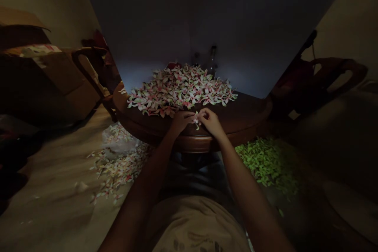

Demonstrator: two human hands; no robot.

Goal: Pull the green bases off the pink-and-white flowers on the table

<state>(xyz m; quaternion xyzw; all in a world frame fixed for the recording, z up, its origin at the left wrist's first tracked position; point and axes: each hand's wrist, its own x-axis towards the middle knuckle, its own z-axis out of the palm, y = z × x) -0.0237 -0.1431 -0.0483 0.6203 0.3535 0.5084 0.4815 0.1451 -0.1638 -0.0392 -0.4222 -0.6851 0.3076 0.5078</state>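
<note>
Between my two hands, at the front edge of a round dark wooden table [236, 116], is a small pink-and-white artificial-looking flower [196, 120]. My left hand [182, 121] pinches it from the left, with thumb and fingers together. From the right, my right hand [210, 120] closes thumb and forefinger on the same flower. Just beyond my hands rises a big heap of similar flowers [183, 88], pale with pink centres and greenish tips. The finer parts of the held flower are too dim and small to make out.
Dark upright panels [165, 19] stand behind the heap. On the floor at left lie more flowers [121, 169] and a clear plastic bag [118, 138] of them. Green pieces [262, 161] are piled at lower right. Wooden chairs [97, 75] and cardboard boxes [65, 71] flank the table.
</note>
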